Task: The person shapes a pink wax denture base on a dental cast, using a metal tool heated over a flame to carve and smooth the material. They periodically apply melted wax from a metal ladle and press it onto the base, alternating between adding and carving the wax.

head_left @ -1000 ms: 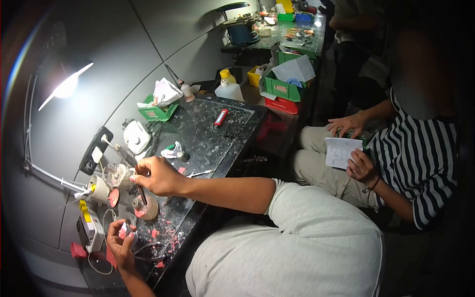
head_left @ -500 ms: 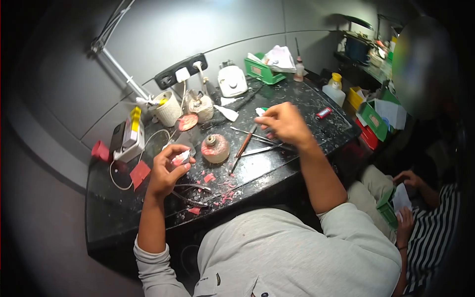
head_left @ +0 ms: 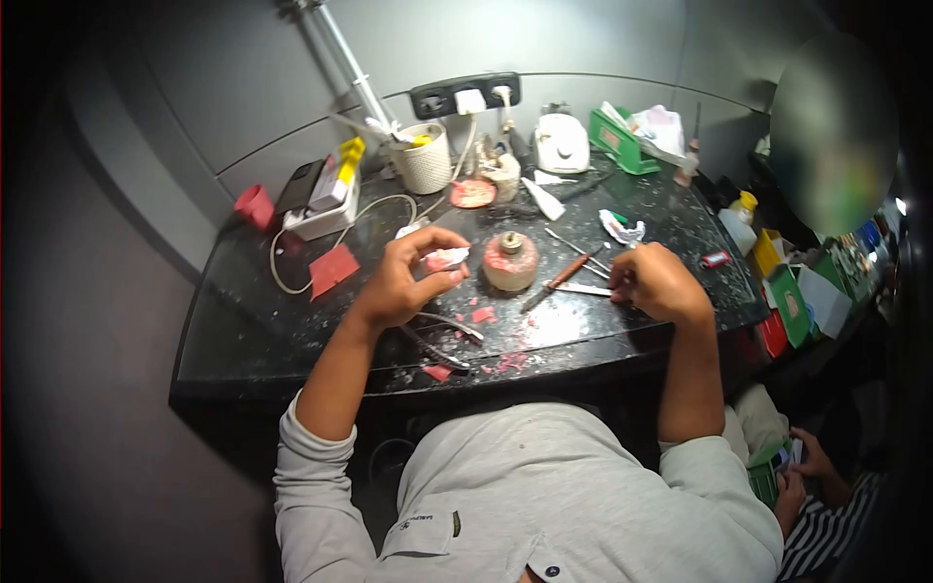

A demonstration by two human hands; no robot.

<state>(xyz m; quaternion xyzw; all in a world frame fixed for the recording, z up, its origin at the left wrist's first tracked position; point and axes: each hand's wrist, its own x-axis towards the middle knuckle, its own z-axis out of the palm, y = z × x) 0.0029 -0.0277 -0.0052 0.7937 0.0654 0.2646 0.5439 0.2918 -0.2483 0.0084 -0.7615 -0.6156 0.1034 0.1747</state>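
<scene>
Your small pink-and-white piece could slip, as it seems to rest only between thumb and fingertips; a loose pinch or a knock against the round jar (head_left: 510, 266) just beside it would likely be the cause. On the right, the red-handled knife (head_left: 568, 275) lies across a flat silver tool (head_left: 583, 289), so dragging one might swing the other toward the jar or your fingers.

Your left hand (head_left: 400, 280) is part closed, thumb set against fingers, holding the pink-and-white piece (head_left: 447, 260) above the black table (head_left: 243, 335), just left of the jar. Your right hand (head_left: 661, 282) is curled, its fingertips bunched at the right end of the silver tool; whether they grip it or only touch it, you cannot tell from here. Pink scraps (head_left: 484, 315) lie between your hands.
</scene>
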